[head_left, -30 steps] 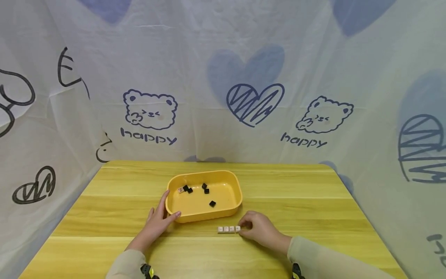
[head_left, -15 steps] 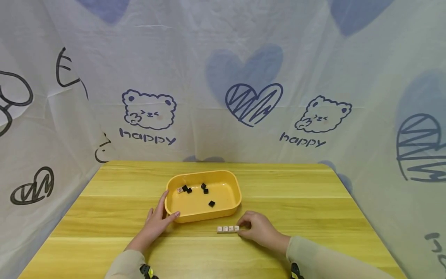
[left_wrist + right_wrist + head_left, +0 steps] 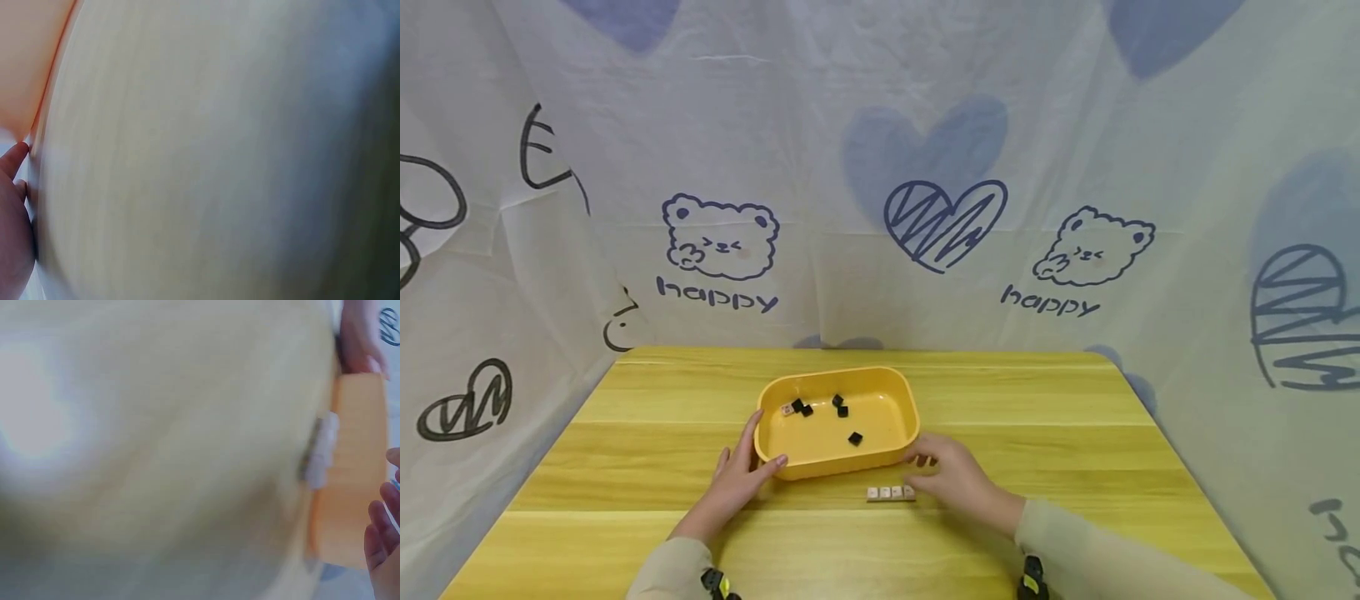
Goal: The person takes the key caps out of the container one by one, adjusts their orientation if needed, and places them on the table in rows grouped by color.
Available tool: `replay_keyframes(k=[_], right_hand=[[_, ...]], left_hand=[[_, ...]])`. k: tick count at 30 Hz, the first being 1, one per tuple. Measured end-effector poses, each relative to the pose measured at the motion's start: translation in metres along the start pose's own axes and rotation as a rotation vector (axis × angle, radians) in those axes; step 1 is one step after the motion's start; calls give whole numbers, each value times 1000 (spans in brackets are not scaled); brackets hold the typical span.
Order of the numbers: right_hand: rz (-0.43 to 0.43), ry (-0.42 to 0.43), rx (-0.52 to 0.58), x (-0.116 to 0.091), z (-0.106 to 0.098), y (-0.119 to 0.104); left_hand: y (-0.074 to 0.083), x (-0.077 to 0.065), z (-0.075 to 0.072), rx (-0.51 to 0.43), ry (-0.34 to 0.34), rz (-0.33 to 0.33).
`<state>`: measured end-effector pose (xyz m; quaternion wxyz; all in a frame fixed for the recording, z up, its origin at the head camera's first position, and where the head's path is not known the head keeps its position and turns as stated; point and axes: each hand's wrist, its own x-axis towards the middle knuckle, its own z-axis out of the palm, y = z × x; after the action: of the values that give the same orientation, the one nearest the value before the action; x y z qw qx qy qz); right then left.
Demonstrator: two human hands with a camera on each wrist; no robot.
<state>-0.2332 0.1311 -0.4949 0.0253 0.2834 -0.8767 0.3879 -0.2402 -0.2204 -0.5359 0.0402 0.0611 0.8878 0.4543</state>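
A yellow plastic bin [image 3: 850,459] stands near the middle of the table. My left hand [image 3: 737,483] grips its near left corner, thumb at the front rim and fingers along the left side. In front of the bin lies a short row of several small white keycap-like cubes [image 3: 891,492], set on a thin dark strip. Just right of the row and by the bin's near right corner is my right hand [image 3: 958,479]. Its fingers are loosely bent with nothing visible between them, as the right wrist view also shows with the fingers [image 3: 378,531] beside the bin's wall.
Inside the bin lie several small black pieces [image 3: 855,438] and a pale cube [image 3: 787,409] at the left. The wooden table [image 3: 1037,392] reaches back to a printed cloth [image 3: 850,292]. More cloth hangs at both sides.
My right hand has left the right end of the white row and moved slightly up toward the bin, its fingers spreading. The left hand and the bin have stayed in place.
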Motion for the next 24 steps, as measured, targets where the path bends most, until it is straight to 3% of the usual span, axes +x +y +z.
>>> replay_keyframes(k=[9,24], right_hand=[[-47,61,6,41,-1,-24],[-8,-53,70,102,36,-60]], left_hand=[[0,-1,0,-11,-7,-4],[2,0,0,4,-7,-4]])
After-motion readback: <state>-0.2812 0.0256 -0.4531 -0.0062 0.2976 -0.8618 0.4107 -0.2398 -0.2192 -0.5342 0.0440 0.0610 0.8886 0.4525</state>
